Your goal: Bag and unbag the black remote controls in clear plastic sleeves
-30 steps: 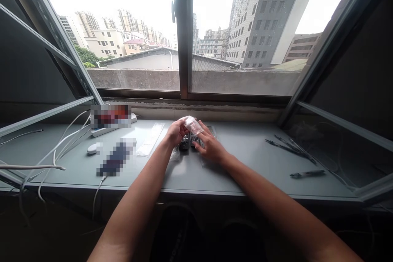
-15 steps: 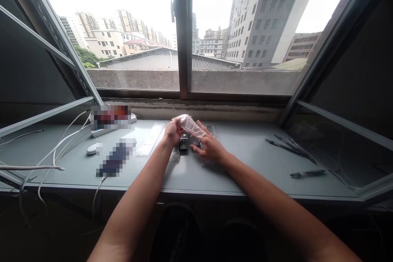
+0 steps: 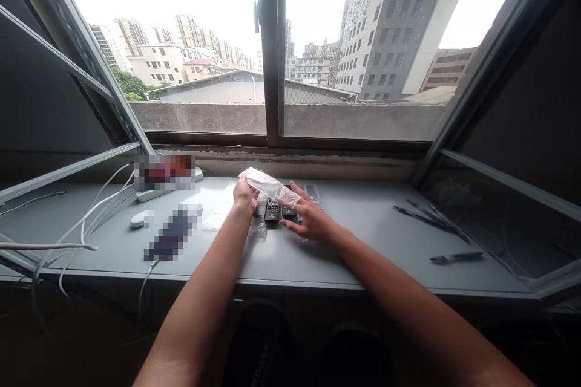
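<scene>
A clear, narrow plastic bag [image 3: 269, 185] stretches slantwise between my hands above the desk. My left hand [image 3: 245, 196] pinches its far left end. My right hand [image 3: 314, 219] is at the other end, fingers spread, with some fingertips against or inside the bag; which of these I cannot tell. Below the bag lie two black remote controls [image 3: 272, 210] side by side, the right one partly covered by my right hand. Behind my right fingers another dark remote [image 3: 312, 192] shows in clear plastic. More flat plastic bags [image 3: 218, 213] lie left of my left hand.
At the left are a power strip [image 3: 167, 187] with a blurred-out item, white cables [image 3: 86, 211], a small white rounded object [image 3: 137, 219] and a blurred-out device [image 3: 172, 236]. Dark pens or cables [image 3: 426, 217] and a dark pen-like item [image 3: 456, 257] lie right. A window backs the desk [image 3: 381, 254].
My left hand has moved left with its end of the bag, which now lies longer and flatter. My right hand stays nearly in place, its fingers slightly more spread.
</scene>
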The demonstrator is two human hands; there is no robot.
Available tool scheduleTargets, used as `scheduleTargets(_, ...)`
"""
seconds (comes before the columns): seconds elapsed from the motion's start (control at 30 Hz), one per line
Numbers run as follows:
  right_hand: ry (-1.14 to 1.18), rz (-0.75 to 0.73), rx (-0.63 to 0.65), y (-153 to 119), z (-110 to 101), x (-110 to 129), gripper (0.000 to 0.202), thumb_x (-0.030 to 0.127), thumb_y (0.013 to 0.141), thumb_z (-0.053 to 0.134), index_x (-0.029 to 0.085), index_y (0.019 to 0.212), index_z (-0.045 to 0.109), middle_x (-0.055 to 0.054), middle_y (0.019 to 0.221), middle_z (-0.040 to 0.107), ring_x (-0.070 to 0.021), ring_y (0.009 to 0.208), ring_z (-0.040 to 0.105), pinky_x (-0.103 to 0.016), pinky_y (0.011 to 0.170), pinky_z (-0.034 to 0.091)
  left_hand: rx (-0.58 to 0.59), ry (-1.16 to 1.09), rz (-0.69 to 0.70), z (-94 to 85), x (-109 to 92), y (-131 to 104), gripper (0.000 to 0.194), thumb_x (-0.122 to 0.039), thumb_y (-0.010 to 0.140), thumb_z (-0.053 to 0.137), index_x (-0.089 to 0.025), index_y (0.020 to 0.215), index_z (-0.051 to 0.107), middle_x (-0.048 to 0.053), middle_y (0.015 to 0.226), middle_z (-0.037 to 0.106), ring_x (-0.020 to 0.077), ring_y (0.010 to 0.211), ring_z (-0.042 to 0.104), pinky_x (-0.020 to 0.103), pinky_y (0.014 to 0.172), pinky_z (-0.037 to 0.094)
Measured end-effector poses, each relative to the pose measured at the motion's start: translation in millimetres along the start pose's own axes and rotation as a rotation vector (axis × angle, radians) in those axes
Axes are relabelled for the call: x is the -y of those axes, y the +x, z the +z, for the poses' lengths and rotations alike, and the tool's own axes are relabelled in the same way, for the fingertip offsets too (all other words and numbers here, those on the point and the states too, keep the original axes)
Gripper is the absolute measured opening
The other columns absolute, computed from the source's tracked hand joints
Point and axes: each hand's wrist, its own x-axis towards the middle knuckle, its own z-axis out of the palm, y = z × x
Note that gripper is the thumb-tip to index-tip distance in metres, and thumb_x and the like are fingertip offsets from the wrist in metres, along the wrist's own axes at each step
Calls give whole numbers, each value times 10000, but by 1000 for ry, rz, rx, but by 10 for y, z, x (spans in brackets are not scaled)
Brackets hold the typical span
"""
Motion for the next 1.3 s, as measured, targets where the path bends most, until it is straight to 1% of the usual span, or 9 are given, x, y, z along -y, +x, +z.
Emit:
scheduleTargets(0.13,25,-15,-6,-4,12,-19,834,439,1030,740,184,1744,394,-218,1723,472,-325,1741,29,-585,1330,323,180,-82,-90,2,10,-30,348,-326,1030,632,-86,1253,750,177,1054,823,254,915,813,356,878,658)
scheduleTargets(0.23,34,-46,-3,1,26,-21,862,424,1025,742,179,1758,358,-229,1710,487,-332,1739,46,-576,1338,313,236,-186,-127,10,32,-36,230,-235,1008,641,-88,1147,752,147,968,806,231,883,801,364,932,653)
scheduleTargets(0.37,39,-93,-2,10,45,-10,877,351,1032,729,257,1783,286,-163,1779,400,-318,1741,51,-580,1350,302,206,-230,-126,46,43,-54,92,-69,963,650,-124,975,724,62,818,748,155,746,750,295,874,647)
scheduleTargets(0.53,10,-104,-4,20,41,17,848,328,1034,727,274,1773,313,-141,1816,322,-329,1737,106,-631,1365,252,134,-251,-71,78,24,-70,125,-53,970,674,-151,893,684,-3,731,682,92,623,669,219,744,611)
scheduleTargets(0.73,-3,-136,-21,28,38,38,844,316,1044,717,316,1776,297,-100,1785,401,-330,1727,168,-655,1376,228,78,-256,-84,43,23,-6,182,-54,940,698,-174,825,627,-11,694,649,94,597,644,215,688,585)
scheduleTargets(0.83,1,-171,-51,36,32,64,840,314,1059,694,335,1782,267,-90,1772,426,-323,1707,254,-661,1378,218,39,-249,-60,13,2,19,184,-86,934,706,-181,812,605,-32,662,599,90,550,604,212,634,554)
scheduleTargets(1.0,-1,-182,-49,41,15,107,711,337,1054,703,293,1715,445,-110,1786,395,-332,1699,277,-641,1380,222,7,-335,-39,-30,-67,20,177,-279,1000,712,-170,885,633,-11,719,633,103,595,640,237,676,602)
scheduleTargets(1.2,28,-143,-54,24,6,88,662,356,1056,709,229,1675,513,-165,1800,347,-331,1705,259,-614,1380,223,-47,-354,-4,-75,-123,69,207,-178,976,748,-190,862,575,-75,666,575,54,509,571,178,607,560)
scheduleTargets(1.3,40,-140,-55,19,7,69,651,351,1055,707,265,1673,520,-137,1780,401,-331,1704,264,-616,1381,211,-27,-353,-18,-76,-130,60,231,-271,1003,760,-195,879,580,-60,688,597,69,557,618,195,667,601)
